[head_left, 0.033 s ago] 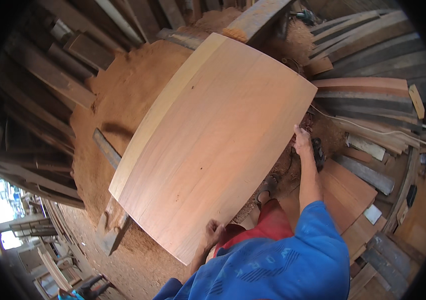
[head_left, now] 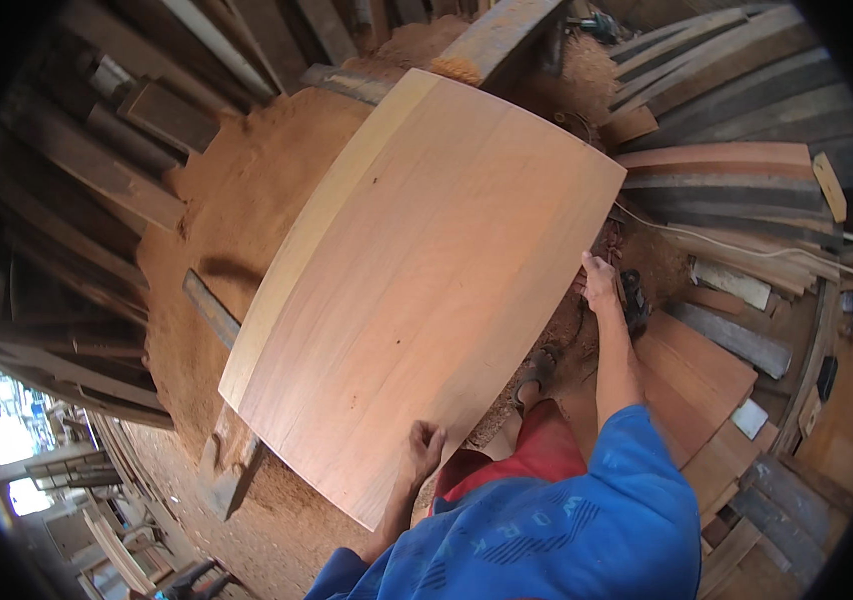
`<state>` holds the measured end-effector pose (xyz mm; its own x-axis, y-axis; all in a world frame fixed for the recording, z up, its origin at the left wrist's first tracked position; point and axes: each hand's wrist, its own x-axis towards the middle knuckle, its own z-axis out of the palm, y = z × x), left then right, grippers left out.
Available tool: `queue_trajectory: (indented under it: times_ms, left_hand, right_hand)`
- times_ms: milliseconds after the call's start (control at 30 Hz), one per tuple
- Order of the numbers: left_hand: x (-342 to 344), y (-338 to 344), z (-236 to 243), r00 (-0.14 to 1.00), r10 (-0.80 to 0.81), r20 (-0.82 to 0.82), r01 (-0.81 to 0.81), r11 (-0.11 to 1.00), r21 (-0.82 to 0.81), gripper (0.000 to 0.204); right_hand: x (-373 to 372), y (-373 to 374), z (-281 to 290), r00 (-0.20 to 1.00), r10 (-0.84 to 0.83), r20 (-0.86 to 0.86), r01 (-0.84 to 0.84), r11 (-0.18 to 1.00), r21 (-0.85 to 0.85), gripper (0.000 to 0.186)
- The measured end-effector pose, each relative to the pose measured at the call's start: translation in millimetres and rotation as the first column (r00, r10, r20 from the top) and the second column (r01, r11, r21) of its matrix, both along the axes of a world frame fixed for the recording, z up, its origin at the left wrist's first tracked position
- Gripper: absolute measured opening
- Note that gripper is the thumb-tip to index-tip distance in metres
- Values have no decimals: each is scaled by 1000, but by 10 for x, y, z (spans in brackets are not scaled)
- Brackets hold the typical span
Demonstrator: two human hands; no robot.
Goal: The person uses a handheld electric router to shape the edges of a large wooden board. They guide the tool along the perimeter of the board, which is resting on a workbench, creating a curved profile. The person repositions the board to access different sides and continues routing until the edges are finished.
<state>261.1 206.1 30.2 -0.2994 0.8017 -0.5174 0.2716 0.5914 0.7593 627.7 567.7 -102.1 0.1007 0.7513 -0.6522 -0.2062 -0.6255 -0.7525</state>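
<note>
A large pale wooden panel [head_left: 437,270] with a lighter strip along its left edge lies angled across the middle of the view, over rough timber beams. My right hand [head_left: 597,280] grips its right edge, fingers bent round it. My left hand [head_left: 423,447] is closed in a loose curl at the panel's near part, close to that same edge, with nothing visible in it. My red shorts and sandalled foot show below the panel.
Sawdust [head_left: 197,220] spreads left of the panel. Stacked planks [head_left: 737,100] line the right and upper left. A timber beam [head_left: 507,35] sticks out behind. A pale cable [head_left: 767,255] runs over boards at right. Flat boards [head_left: 687,390] lie beside my right arm.
My left hand has moved slightly farther up over the panel. The view has shifted a little, and my right hand still holds the edge.
</note>
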Motion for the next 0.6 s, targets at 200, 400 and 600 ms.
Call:
queue_trajectory:
  times_ms: [200, 400, 600]
  left_hand:
    - [49, 2647, -317, 554, -339, -760, 696, 690, 199, 74]
    - [600, 4137, -822, 234, -346, -909, 685, 722, -98, 89]
    - [714, 4415, -704, 262, -395, -881, 669, 732, -129, 86]
  right_hand:
    - [232, -1198, -105, 971, 99, 216, -52, 976, -213, 26]
    - [1059, -2084, -886, 967, -202, 156, 252, 850, -462, 24]
    - [1945, -2266, -1847, 839, -520, 161, 522, 684, -510, 34]
